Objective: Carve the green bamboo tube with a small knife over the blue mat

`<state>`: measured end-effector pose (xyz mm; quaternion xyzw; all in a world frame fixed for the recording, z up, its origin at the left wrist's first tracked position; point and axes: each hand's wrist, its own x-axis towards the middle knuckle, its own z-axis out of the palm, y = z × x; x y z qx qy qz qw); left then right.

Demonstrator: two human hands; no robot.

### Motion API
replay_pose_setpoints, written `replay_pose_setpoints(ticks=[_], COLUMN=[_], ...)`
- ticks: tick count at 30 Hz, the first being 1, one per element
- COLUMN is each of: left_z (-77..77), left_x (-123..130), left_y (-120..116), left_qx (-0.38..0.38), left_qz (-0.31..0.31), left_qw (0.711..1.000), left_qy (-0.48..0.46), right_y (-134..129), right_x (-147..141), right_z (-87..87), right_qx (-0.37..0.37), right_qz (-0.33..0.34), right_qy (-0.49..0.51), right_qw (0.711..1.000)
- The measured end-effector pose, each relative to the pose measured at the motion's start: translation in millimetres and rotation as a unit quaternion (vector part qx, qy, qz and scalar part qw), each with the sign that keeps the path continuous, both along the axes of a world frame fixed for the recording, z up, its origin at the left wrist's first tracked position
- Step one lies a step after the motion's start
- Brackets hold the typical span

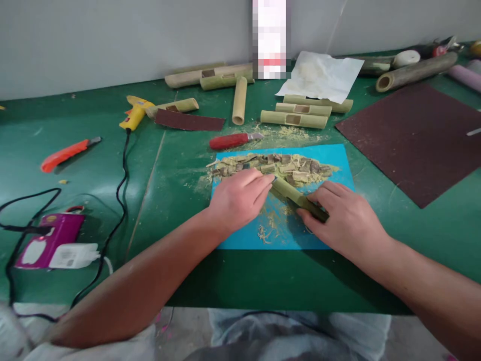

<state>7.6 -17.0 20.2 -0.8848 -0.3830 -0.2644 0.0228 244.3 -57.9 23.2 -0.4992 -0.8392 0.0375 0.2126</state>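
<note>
A green bamboo piece (287,190) lies slantwise above the blue sheet (233,238). My right hand (343,215) grips its lower right end between thumb and fingers. My left hand (240,197) is closed at the upper left end, its fingers pressed together; a small dark tip shows at the fingertips, but what they hold is mostly hidden. Bamboo chips and shavings (300,169) form a heap along the sheet's back part, with finer shavings near the bamboo. A red-handled knife (231,141) lies behind the sheet.
Cut bamboo tubes (293,119) and white paper (319,75) lie at the back. Brown sandpaper (417,143) is at right. On the left are a yellow glue gun (136,113), an orange cutter (65,155) and a purple power strip (56,238) with black cables.
</note>
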Motion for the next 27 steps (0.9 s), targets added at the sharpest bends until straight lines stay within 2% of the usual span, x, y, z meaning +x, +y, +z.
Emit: replay_pose_setpoints(ticks=[8,14,27], left_z=[-8.8,-11.3,-13.1], left_x=[3.3,5.3,7.4], left_y=[6.3,2.1,0.9], left_qx=[-0.019,-0.028,-0.032], left_qz=[-0.001,-0.032,-0.027], left_qw=[1.000,0.999,0.999], left_qy=[-0.004,0.013,0.009], right_y=[0.5,0.9,1.5], right_x=[-4.7,-4.3,-3.9], right_z=[-1.1,-1.7,-2.6], right_qx=[0.019,0.015,0.016], right_qz=[-0.002,0.000,0.002], right_qy=[-0.001,0.002,0.012], right_qw=[1.000,1.000,1.000])
